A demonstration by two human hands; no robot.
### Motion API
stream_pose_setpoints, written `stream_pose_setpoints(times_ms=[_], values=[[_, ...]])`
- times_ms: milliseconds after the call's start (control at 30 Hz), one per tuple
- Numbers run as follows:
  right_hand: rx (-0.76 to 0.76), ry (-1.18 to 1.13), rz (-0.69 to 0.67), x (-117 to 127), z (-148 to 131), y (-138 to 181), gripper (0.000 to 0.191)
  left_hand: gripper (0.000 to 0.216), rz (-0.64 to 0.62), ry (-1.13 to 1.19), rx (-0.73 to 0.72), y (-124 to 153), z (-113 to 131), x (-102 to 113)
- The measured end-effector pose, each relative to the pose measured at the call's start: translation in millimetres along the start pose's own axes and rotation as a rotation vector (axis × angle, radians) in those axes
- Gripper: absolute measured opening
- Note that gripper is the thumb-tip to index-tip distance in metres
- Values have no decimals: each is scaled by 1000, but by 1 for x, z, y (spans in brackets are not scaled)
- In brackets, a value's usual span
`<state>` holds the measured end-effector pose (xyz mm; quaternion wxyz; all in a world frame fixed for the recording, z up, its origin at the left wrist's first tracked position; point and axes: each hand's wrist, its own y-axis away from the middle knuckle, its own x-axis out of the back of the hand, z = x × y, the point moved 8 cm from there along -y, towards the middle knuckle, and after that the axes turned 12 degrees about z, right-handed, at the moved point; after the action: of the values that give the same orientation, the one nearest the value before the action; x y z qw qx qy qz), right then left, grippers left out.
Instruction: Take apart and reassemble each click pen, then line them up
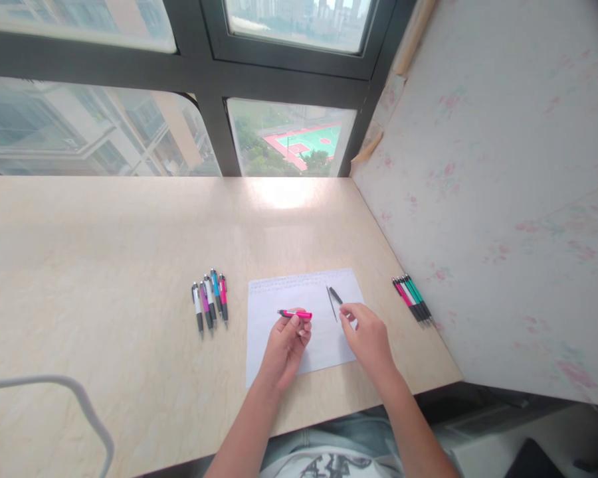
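My left hand (pixel 289 345) is closed around the bright pink upper barrel (pixel 299 315) of a pen, held over the sheet of paper. The barrel lies sideways, with its black end and clip to the left and its bare pink end to the right. My right hand (pixel 369 335) is curled, thumb and fingertips close together at the near end of a black pen grip (pixel 335 295). Just left of that grip, a thin dark ink refill (pixel 331 305) lies on the white paper (pixel 279 352). Anything small between my right fingertips is hidden.
Several assembled pens (pixel 210 302) in white, purple, blue and pink lie left of the paper. Another row of pink and green pens (pixel 411 300) rests by the flowered wall (pixel 503 199). A white cable (pixel 74 387) curves over the desk at lower left. Windows stand behind the desk.
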<state>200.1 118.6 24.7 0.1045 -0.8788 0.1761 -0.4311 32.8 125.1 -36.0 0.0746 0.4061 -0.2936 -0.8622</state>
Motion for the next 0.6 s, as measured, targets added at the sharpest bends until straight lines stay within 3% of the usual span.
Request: stream_pose_setpoints(times_ms=[133,333,500,600], values=[[63,196,-64,-16,3,6,18,25,-2,-9,-1,1,0,-1],[34,367,-162,-36,1,5,20,26,28,-45,-11,-1,-1,1],[35,441,-231,-42,-1,0,17,27,52,-82,-20,-4,-2,4],[34,371,-229,-40,-4,0,16,27,34,-102,-14,-4,-4,3]])
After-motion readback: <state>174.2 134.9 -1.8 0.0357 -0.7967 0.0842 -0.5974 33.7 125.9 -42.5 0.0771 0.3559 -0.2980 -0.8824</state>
